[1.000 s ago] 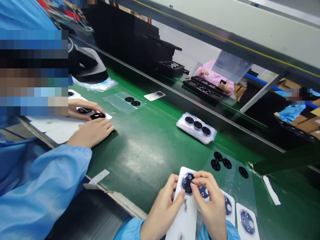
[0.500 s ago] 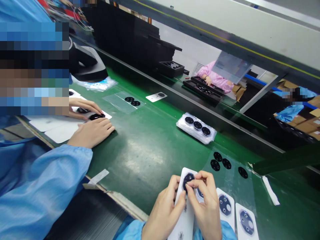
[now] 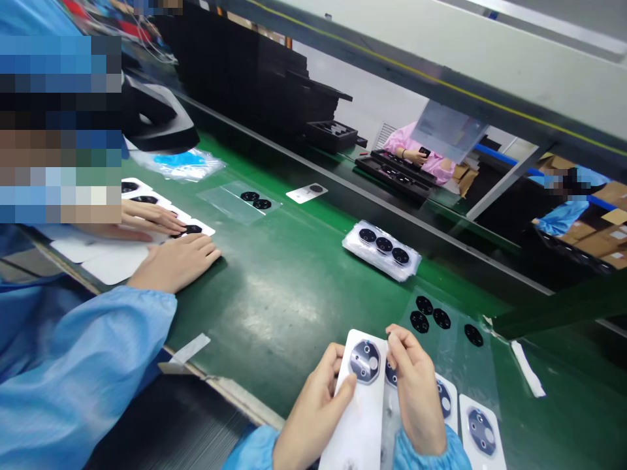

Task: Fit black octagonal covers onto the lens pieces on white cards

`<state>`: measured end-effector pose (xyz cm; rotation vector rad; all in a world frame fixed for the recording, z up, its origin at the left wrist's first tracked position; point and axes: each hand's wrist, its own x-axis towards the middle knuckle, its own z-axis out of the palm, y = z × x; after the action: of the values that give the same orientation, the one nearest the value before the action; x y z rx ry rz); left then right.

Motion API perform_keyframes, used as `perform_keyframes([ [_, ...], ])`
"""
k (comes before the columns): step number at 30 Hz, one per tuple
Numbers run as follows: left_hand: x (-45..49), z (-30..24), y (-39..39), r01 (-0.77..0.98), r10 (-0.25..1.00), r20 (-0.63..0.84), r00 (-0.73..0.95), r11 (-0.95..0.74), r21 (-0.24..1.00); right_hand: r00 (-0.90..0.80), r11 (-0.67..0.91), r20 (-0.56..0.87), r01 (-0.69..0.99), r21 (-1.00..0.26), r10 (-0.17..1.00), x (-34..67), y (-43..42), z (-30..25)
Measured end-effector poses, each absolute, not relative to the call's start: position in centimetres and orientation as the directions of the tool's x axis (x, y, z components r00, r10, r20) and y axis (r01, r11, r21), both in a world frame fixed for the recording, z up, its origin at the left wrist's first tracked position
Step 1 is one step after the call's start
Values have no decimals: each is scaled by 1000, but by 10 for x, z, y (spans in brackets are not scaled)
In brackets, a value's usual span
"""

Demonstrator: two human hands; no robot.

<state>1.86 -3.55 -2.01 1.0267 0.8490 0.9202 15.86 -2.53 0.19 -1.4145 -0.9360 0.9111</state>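
Observation:
My left hand grips the edge of a white phone back cover, thumb on its face. Near the top of this cover sits a shiny octagonal camera plate with several round holes. My right hand is raised just right of the cover, its fingertips pinched together. A small dark edge shows at those fingertips; what it belongs to is unclear. Under and beside my right hand lie more white covers with similar plates, one of them a cover at the far right. Black octagonal discs rest on a clear plastic sheet beyond.
A wrapped stack bears three black discs. Farther left are a lone cover and a clear bag with two discs. A co-worker's hands handle white covers at the left. A green beam crosses at right.
My right hand has moved off the cover to its right. The dark disc seen on the cover earlier no longer shows there; the shiny plate is exposed. My left hand still holds the cover.

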Motion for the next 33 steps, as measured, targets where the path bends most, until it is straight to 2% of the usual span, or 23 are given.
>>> perform_keyframes([
  [3,18,-18,-32,-327,893,-205,399,348,879,359,-79,-92,-50,-996,929,166,-26,-1],
  [10,19,-16,-30,-369,873,-272,406,428,825,391,15,-49,-159,-987,919,167,-28,2],
  [25,20,-14,-28,-312,885,-239,399,376,872,456,-58,-61,-21,-998,888,172,-28,-3],
  [33,20,-14,-28,-316,885,-247,394,383,868,444,2,20,41,-999,896,171,-28,-1],
])
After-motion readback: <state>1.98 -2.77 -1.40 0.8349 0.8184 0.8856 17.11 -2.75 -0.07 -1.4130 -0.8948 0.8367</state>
